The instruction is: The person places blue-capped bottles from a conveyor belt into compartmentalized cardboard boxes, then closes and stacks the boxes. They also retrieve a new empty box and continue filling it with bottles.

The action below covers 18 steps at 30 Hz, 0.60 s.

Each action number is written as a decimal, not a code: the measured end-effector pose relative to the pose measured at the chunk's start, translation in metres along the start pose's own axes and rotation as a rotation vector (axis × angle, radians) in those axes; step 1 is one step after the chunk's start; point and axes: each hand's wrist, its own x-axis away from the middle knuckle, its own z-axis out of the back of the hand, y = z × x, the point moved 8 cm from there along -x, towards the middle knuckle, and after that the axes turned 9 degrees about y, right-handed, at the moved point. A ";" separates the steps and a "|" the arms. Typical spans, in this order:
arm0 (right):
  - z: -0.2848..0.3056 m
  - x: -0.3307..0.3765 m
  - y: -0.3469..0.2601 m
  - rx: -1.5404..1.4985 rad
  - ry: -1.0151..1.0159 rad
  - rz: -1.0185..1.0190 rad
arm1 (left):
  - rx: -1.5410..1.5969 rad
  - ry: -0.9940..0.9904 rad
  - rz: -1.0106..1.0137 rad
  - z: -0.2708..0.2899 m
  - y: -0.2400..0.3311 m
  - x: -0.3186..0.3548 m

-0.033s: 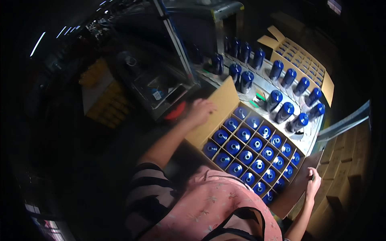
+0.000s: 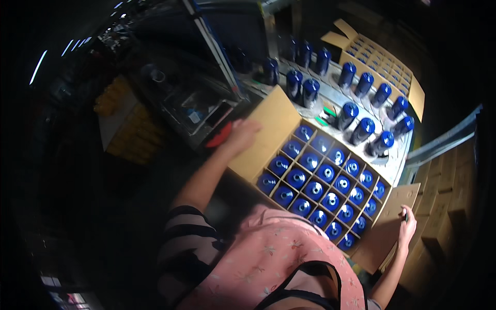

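An open carton stands in front of me, its cardboard dividers holding glossy blue bottle-like vessels with rounded tops. At the outer edge of the carton's left flap is my left hand. Its fingers are smeared by motion, and I cannot tell whether they touch the cardboard. My right hand is by the outer edge of the right flap, fingers curled. A small dark thing shows between thumb and fingers, too small to name.
Behind the carton, a pale worktop or conveyor bears several upright blue vessels. Beyond stands another filled, open carton. Brown cartons are stacked at right. A dark bench and yellow stacked items are at left.
My left hand has moved left and slightly up, outward along the left flap. My right hand has shifted slightly right and up, and the right flap shows more broadly. The whole view has shifted slightly.
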 end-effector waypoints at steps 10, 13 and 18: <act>-0.250 0.101 0.213 -0.548 -0.026 -0.889 | 1.054 -0.446 0.886 -0.248 -0.019 0.081; -0.236 0.095 0.199 -0.250 0.011 -0.784 | 0.772 -0.401 0.805 -0.236 -0.027 0.073; -0.216 0.061 0.169 -0.101 0.065 -0.613 | 0.694 -0.338 0.779 -0.232 -0.055 0.045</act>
